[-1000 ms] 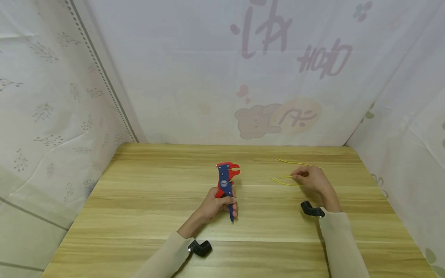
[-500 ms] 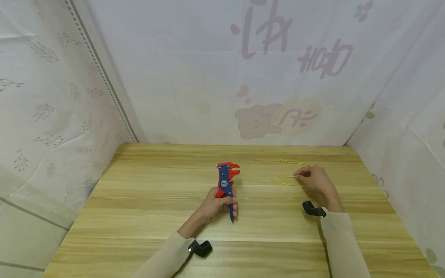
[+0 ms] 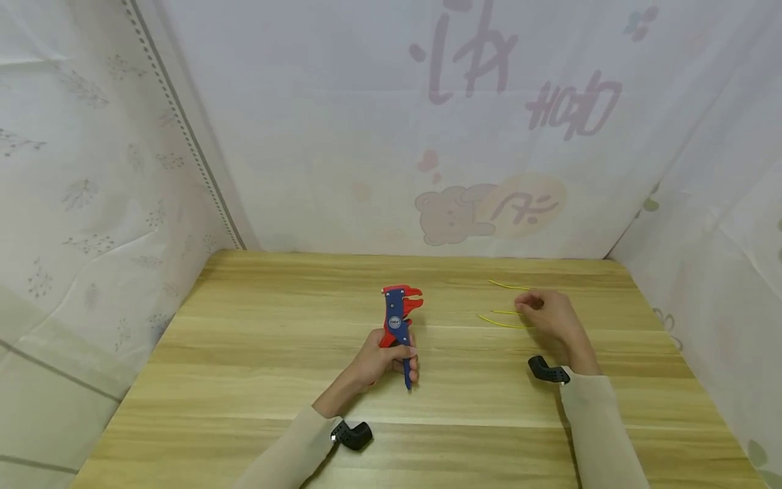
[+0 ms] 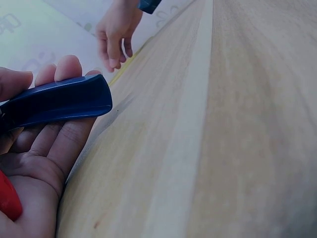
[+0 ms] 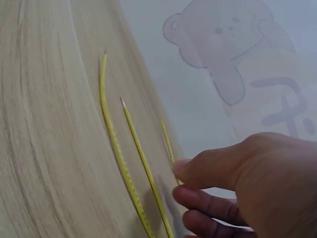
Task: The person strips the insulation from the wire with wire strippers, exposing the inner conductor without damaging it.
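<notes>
Your left hand (image 3: 374, 358) and right hand (image 3: 554, 316) reach over the wooden table (image 3: 275, 353), the left wrapped round the red-and-blue wire stripper (image 3: 396, 314), the right loosely curled by three yellow wires (image 5: 116, 145), any pinch unclear; you're seemingly picking one, so isolate it next.

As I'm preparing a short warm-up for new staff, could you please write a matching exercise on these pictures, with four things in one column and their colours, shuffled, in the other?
Things:
1. wire stripper
2. wires
3. sleeves
4. wrist cameras

Colours:
A. yellow
B. black
C. red and blue
D. beige

Right pairs: 1-C, 2-A, 3-D, 4-B
</notes>
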Demonstrator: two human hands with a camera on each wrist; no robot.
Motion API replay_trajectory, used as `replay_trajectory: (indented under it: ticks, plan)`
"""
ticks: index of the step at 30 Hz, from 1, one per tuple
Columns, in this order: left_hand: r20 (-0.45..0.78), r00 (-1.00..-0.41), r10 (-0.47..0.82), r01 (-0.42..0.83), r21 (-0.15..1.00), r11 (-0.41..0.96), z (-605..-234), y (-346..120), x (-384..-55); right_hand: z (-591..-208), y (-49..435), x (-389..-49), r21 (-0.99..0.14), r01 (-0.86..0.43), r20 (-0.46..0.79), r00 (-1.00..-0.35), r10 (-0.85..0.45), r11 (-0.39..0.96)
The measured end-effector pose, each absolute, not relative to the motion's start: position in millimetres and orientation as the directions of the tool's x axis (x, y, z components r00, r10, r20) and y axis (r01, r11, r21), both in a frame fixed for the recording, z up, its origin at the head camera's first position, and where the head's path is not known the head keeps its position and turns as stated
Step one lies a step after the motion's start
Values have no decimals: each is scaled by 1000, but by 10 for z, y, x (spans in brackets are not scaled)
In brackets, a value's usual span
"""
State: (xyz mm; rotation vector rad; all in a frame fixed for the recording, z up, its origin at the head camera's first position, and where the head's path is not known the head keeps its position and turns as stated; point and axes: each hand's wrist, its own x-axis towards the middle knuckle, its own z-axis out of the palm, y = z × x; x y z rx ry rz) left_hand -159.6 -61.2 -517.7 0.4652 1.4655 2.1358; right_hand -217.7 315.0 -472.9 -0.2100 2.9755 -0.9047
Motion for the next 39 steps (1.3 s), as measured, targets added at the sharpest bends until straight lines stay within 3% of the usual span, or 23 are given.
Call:
replay_trajectory:
  ticks: [21,39]
  plan:
    - [-15,-819,574,-221,931,-292,-5166,-615,-1601,-4812,3142,-2444,-603,-50,27,-999,-42,796]
    - [-11,-811,585,-222,931,-290,-5151,-623,-1601,-4940,3068,-2480,-580,-159,210,-977,-42,799]
